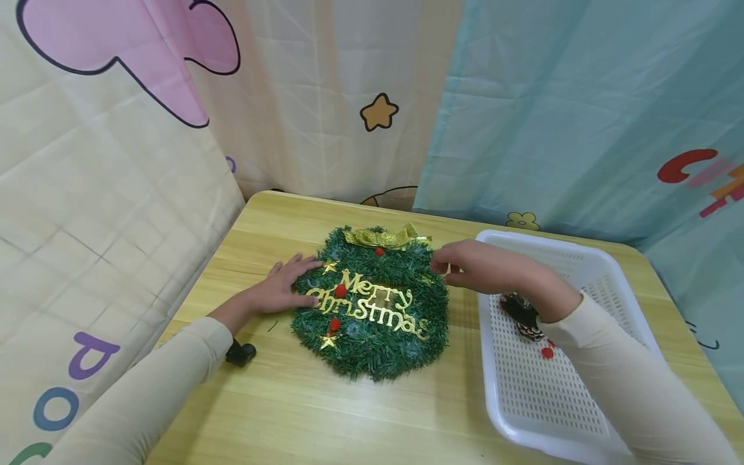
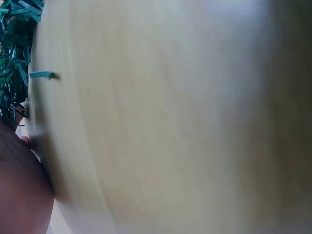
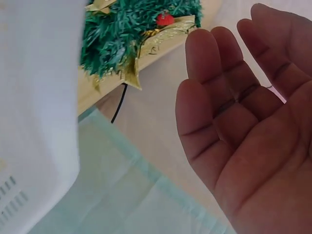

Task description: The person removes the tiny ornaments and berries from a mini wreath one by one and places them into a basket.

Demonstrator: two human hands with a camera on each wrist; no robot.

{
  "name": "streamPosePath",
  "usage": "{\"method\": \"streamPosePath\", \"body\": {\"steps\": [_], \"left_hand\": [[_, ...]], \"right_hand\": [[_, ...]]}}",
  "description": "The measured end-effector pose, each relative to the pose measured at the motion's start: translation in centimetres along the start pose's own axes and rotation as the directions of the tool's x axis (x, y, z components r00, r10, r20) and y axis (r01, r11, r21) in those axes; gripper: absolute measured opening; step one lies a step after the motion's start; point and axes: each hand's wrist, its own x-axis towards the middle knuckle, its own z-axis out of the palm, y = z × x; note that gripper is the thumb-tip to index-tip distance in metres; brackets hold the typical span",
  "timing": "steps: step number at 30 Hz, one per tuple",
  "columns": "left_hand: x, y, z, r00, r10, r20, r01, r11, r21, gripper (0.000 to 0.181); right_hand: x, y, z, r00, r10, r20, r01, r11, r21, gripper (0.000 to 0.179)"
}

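Note:
A green tinsel Christmas wreath (image 1: 372,352) lies flat on the table, with gold "Merry Christmas" lettering (image 1: 372,307), gold stars, red pompoms (image 1: 340,290) and a gold bow (image 1: 378,238) at its far edge. My left hand (image 1: 283,284) rests against its left side, fingers spread and thumb reaching the lettering. At the upper right of the wreath hovers my right hand (image 1: 479,266). Its fingers (image 3: 202,126) are loosely bent in the right wrist view, and nothing shows between them. The left wrist view shows mostly table, plus some wreath tinsel (image 2: 14,58).
To the right stands a white perforated basket (image 1: 491,387), partly under my right forearm. It holds a pine cone (image 1: 523,316) and a red pompom (image 1: 547,352). A small black object (image 1: 240,353) lies by my left wrist. Printed curtains (image 1: 349,161) hang behind the wooden table (image 1: 349,420).

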Motion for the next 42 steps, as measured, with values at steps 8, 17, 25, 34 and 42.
{"method": "streamPosePath", "body": {"steps": [8, 17, 25, 34, 42], "left_hand": [[0.0, -0.2, 0.2, 1.000, 0.004, 0.005, -0.004, 1.000, 0.001, 0.082], [-0.1, -0.3, 0.2, 1.000, 0.002, 0.002, -0.002, 1.000, 0.001, 0.083], [0.0, -0.3, 0.3, 1.000, 0.003, 0.004, -0.003, 1.000, -0.004, 0.082], [0.0, -0.2, 0.3, 1.000, 0.002, 0.004, -0.002, 1.000, -0.004, 0.082], [0.0, -0.3, 0.1, 1.000, 0.001, 0.005, -0.001, 1.000, -0.005, 0.083]], "right_hand": [[4.2, 0.1, -0.2, 0.999, -0.042, 0.004, 0.042, 0.999, 0.028, 0.011], [8.1, 0.9, 0.8, 1.000, -0.008, 0.028, 0.008, 1.000, 0.018, 0.020], [10.4, 2.1, 1.9, 1.000, 0.028, 0.000, -0.028, 0.999, 0.033, 0.025], [12.0, 3.4, 2.6, 0.994, 0.105, -0.007, -0.105, 0.991, 0.081, 0.027], [13.1, 3.9, 3.4, 0.990, 0.129, -0.051, -0.124, 0.987, 0.098, 0.024]]}}
